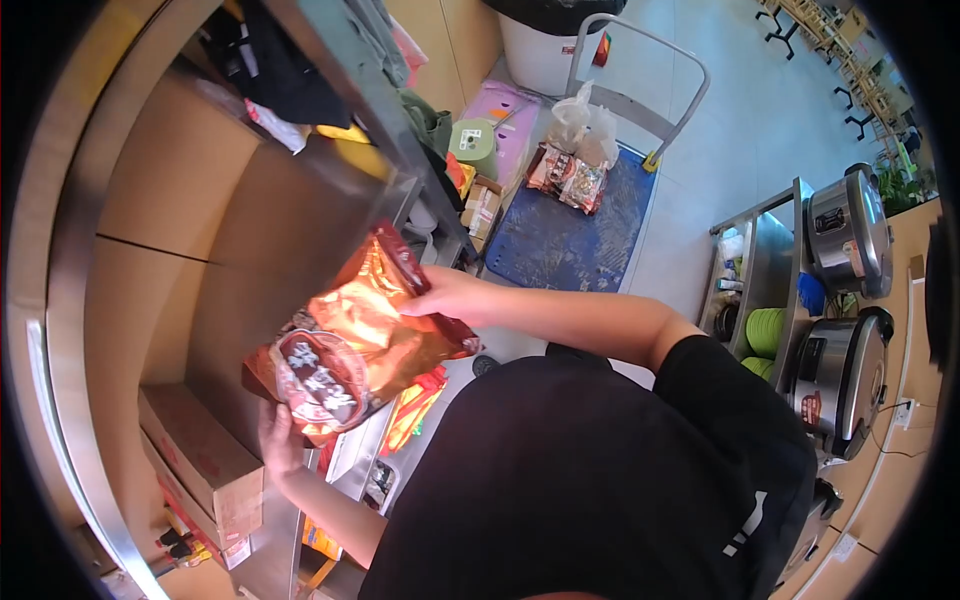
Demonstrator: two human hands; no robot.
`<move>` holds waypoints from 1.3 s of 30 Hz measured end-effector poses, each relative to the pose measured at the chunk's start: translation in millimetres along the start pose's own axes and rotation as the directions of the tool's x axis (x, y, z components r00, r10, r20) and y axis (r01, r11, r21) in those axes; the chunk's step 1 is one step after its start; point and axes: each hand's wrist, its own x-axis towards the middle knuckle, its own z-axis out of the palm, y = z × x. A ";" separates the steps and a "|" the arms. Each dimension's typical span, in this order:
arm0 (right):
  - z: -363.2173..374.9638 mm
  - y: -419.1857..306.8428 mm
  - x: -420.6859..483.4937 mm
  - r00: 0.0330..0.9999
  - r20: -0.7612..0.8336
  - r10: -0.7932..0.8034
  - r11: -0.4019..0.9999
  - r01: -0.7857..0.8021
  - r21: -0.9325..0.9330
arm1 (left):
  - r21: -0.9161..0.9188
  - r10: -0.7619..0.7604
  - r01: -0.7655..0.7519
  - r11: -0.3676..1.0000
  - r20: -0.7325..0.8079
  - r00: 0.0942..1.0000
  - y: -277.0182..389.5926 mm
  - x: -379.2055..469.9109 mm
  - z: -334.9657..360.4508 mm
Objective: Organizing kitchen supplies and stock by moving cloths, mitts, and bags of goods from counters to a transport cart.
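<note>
A large orange foil food bag (375,322) with dark red edges and a printed oval emblem is held tilted between my two hands, over a metal shelf (270,532). My right hand (442,296) grips its upper edge, thumb on the foil. At the lower left end, my left hand (281,442) holds the bag near the emblem; some fingers are hidden behind it. The bag's contents cannot be seen.
Cardboard boxes (202,457) stand on the shelf at left. A blue platform trolley (570,232) carries plastic-wrapped food packs (568,178). Behind it is a white bin (536,52). Large electric cookers (836,382) line the right side.
</note>
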 end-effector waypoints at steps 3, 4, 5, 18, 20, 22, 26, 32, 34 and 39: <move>-35.7 -6.8 -47.4 0.985 -0.170 0.044 0.997 -0.053 -0.048 | -0.033 -0.091 0.091 0.995 0.004 0.996 -13.9 -3.0 71.6; -63.4 7.5 -54.6 0.979 -0.193 0.070 0.996 -0.078 -0.035 | 0.014 -0.127 0.127 0.992 0.002 0.992 -20.0 2.8 94.4; -92.5 22.2 -61.0 0.971 -0.220 0.096 0.994 -0.104 -0.021 | 0.060 -0.165 0.164 0.985 0.002 0.986 -27.6 11.6 117.6; -253.2 -10.8 -202.6 0.767 -0.640 0.045 0.989 0.056 0.136 | 0.267 -0.548 0.480 0.836 0.357 0.756 -143.8 154.5 316.4; -266.3 -3.0 -215.9 0.705 -0.703 0.093 0.987 0.027 0.157 | 0.330 -0.573 0.469 0.819 0.436 0.694 -175.0 176.0 322.5; -275.4 2.8 -229.4 0.652 -0.749 0.122 0.986 0.011 0.169 | 0.409 -0.639 0.493 0.768 0.433 0.635 -196.0 194.3 337.9; -292.1 19.2 -244.5 0.523 -0.837 0.157 0.977 0.039 0.208 | 0.492 -0.769 0.590 0.640 0.394 0.504 -230.0 227.3 371.4; -329.1 41.0 -248.6 0.376 -0.897 0.232 0.949 0.116 0.294 | 0.618 -0.824 0.545 0.566 0.439 0.357 -284.6 287.2 418.6; -335.8 45.2 -237.8 0.318 -0.922 0.222 0.946 0.158 0.283 | 0.660 -0.829 0.502 0.558 0.462 0.314 -290.0 310.7 439.4; -349.1 32.6 -203.1 0.157 -0.964 0.213 0.922 0.293 0.252 | 0.672 -0.881 0.575 0.467 0.407 0.240 -297.5 371.6 478.7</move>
